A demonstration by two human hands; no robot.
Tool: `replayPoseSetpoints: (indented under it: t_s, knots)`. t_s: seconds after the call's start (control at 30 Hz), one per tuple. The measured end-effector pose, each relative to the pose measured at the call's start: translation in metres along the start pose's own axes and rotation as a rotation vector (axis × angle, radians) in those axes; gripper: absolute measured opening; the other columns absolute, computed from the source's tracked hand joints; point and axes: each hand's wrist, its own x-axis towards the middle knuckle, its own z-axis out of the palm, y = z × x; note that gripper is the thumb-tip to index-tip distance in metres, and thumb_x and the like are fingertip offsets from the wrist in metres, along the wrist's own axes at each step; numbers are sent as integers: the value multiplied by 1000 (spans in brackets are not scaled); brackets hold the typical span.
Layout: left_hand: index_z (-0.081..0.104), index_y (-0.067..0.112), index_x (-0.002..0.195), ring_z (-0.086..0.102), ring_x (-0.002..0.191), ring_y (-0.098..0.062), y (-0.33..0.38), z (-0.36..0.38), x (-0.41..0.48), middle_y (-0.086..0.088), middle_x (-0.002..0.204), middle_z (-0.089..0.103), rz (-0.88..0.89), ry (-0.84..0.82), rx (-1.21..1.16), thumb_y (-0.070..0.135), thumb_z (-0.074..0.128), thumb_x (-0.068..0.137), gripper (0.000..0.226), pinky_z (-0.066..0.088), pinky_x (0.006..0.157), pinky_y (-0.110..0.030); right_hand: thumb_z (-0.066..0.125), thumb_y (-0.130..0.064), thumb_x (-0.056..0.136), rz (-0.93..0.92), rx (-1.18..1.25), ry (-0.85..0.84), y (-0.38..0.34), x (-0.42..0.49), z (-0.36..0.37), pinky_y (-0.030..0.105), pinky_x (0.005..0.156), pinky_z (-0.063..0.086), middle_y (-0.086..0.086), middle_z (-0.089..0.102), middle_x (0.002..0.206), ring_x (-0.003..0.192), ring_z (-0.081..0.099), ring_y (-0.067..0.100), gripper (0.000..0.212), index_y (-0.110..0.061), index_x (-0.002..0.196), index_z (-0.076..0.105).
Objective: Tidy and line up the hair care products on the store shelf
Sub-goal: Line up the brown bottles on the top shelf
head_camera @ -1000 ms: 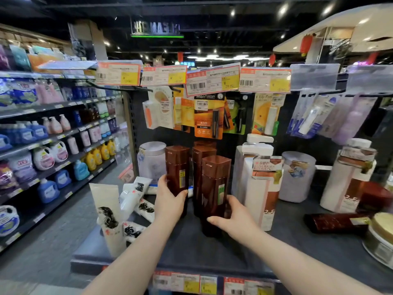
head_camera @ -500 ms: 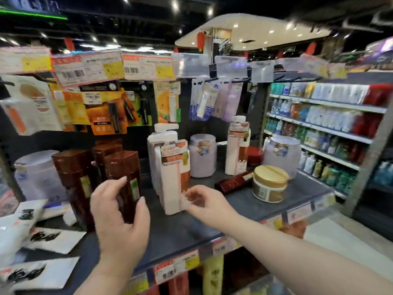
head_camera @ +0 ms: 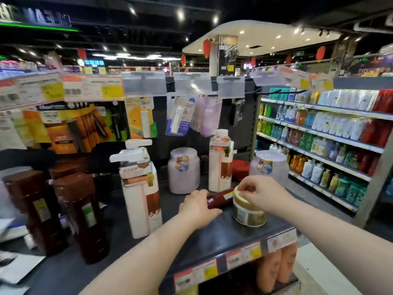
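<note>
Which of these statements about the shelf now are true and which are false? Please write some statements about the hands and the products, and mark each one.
1. The left hand rests on a dark red bottle that lies on its side. True.
2. The right hand is at the lid of the gold-lidded jar. True.
3. The gold-lidded jar lies tipped over on the shelf. False: it stands upright.
4. The brown bottles at the left lie flat. False: they stand upright.
5. The white pump bottle stands left of the hands. True.
6. Both hands hold the white pump bottle. False: neither touches it.
</note>
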Motion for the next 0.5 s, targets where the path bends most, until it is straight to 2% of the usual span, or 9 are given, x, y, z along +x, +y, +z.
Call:
replayPoseSetpoints:
  t_s: [0.13, 0.3, 0.37, 0.5]
  knots:
    - [48, 22, 117, 53, 111, -26, 8, 17, 38, -4, 120, 55, -107, -1, 109, 60, 63, 68, 64, 47, 93, -45, 61, -27, 86, 8, 47, -11, 32, 2, -9, 27, 87, 48, -12, 59, 95, 97, 58, 10, 9, -27, 94, 66]
    - [50, 25, 113, 55, 109, -24, 6, 36, 52, -1, 117, 60, -170, -35, 179, 60, 60, 71, 55, 45, 91, -40, 61, -28, 86, -19, 117, -21, 49, 13, -8, 25, 86, 48, -14, 59, 96, 98, 58, 9, 14, -27, 99, 67]
    - [53, 25, 112, 55, 108, -23, 6, 39, 51, -1, 116, 61, -146, 14, 233, 57, 61, 74, 50, 45, 90, -39, 61, -29, 86, -50, 130, -28, 50, 18, -7, 25, 86, 48, -13, 60, 99, 98, 58, 9, 16, -27, 100, 67]
    - [55, 28, 108, 55, 104, -19, 7, 38, 33, 3, 111, 62, -132, 207, 193, 54, 64, 73, 44, 48, 86, -38, 60, -29, 86, -120, 155, -54, 50, 31, -6, 26, 86, 48, -15, 60, 97, 97, 58, 8, 12, -30, 96, 67]
